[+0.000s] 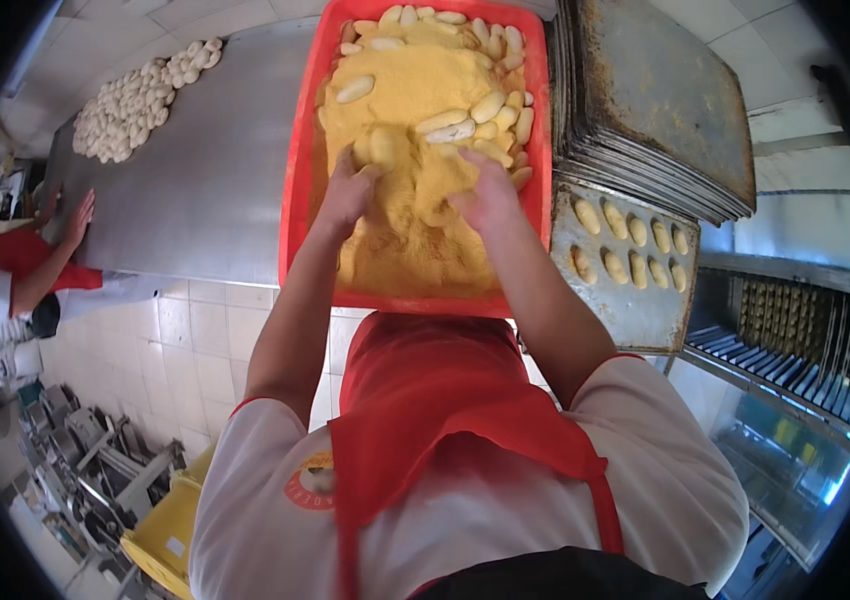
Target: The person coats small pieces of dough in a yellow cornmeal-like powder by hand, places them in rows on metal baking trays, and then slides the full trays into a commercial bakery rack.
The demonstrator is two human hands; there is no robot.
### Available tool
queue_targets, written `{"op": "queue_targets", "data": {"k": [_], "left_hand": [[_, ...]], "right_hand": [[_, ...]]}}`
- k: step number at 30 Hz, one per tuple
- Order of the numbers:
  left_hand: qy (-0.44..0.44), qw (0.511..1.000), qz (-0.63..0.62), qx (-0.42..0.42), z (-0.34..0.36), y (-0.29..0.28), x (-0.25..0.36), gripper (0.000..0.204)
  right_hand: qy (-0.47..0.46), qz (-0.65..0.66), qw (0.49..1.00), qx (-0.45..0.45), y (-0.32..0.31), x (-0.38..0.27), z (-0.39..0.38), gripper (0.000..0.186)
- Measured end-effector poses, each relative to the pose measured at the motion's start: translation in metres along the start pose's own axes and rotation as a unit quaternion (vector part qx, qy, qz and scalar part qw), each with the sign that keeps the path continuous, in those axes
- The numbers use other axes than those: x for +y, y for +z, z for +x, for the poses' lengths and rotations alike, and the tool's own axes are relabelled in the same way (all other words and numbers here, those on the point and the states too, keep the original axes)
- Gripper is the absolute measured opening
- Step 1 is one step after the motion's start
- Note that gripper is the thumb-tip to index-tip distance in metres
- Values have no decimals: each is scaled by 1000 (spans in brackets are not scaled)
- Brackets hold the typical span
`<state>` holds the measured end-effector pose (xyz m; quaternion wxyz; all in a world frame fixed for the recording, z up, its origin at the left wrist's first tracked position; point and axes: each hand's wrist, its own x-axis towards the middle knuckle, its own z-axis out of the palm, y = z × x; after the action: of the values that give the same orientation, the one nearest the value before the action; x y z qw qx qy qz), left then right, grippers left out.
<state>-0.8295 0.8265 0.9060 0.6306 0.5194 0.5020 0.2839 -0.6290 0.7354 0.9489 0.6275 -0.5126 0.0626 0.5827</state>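
Note:
Both hands reach into a red tub (298, 190) of fine yellow crumbs (415, 250). My left hand (348, 195) has its fingers and thumb apart, touching the crumbs beside a crumb-coated dough piece (377, 147). Slightly blurred, my right hand (487, 192) is also spread, thumb and fingers apart against the heaped crumbs; some fingertips are partly hidden. Just beyond the right hand lies a pale oval dough piece (452, 132), whiter than those around it. Another dough piece (355, 89) rests alone on the crumbs, and several more crowd the tub's far and right sides.
Right of the tub, a metal baking tray (635, 310) bears two rows of coated dough pieces (637, 231). Behind it stands a stack of worn trays (665, 90). On the steel table (215, 150) at left sits a white dough cluster (135, 105); a co-worker's hand (81, 215) is by its edge.

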Motion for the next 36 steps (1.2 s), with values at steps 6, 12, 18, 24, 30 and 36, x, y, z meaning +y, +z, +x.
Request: {"op": "queue_targets", "data": {"k": [6, 12, 18, 24, 30, 36], "left_hand": [[38, 998, 37, 21, 21, -29, 30, 74], [-40, 995, 71, 57, 63, -38, 49, 98], [18, 995, 72, -63, 65, 35, 32, 99], [68, 988, 25, -136, 10, 7, 69, 70], [2, 965, 198, -171, -17, -57, 36, 50], [265, 908, 315, -85, -5, -41, 40, 50]], "right_hand": [[-114, -75, 990, 26, -55, 15, -20, 59], [-119, -88, 974, 173, -36, 22, -21, 67], [-88, -20, 994, 67, 36, -5, 25, 81], [-223, -268, 934, -76, 4, 10, 8, 73], [-189, -527, 829, -5, -39, 12, -30, 47], [-259, -579, 767, 93, -51, 4, -53, 44]]}}
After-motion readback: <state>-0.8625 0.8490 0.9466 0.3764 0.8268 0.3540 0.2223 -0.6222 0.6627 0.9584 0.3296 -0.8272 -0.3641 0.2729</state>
